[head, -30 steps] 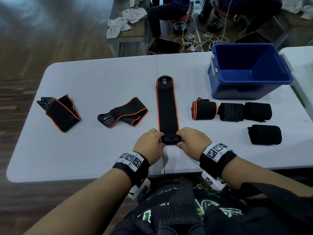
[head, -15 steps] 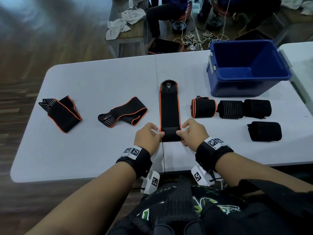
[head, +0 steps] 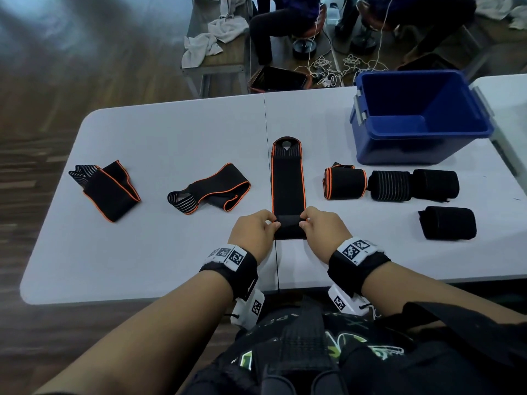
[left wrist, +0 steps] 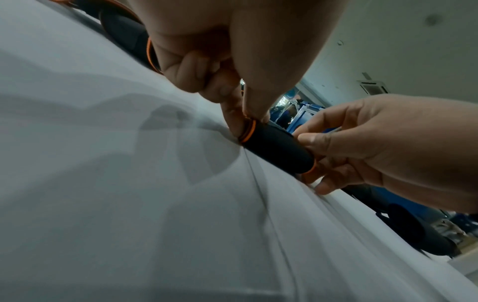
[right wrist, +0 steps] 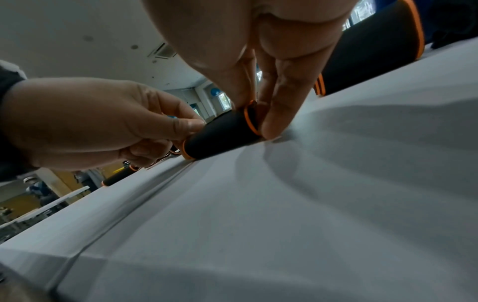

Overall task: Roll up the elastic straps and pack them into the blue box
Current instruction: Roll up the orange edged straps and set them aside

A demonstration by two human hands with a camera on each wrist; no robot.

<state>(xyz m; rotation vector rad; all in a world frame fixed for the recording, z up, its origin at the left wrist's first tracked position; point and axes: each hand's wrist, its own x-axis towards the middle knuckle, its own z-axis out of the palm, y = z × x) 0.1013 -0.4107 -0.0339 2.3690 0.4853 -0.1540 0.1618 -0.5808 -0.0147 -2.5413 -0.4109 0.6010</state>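
Note:
A black elastic strap with orange edges (head: 288,181) lies straight along the table's middle seam, its near end wound into a small roll (head: 288,228) (left wrist: 276,150) (right wrist: 222,135). My left hand (head: 253,230) pinches the roll's left end between thumb and forefinger (left wrist: 239,122). My right hand (head: 323,226) pinches its right end (right wrist: 274,114). The blue box (head: 419,118) stands open at the back right; what shows of its inside holds nothing. Several rolled straps (head: 345,183) (head: 389,185) (head: 446,223) lie in front of it.
Two loose, folded orange-edged straps (head: 209,189) (head: 109,189) lie on the white table (head: 159,132) to the left. Beyond the table's far edge are a bench with towels (head: 212,41), cables, and seated people's legs. A second table (head: 510,92) adjoins at the right.
Both hands have moved away from me along the strap, rolling it. The roll has grown a little and the flat part is shorter.

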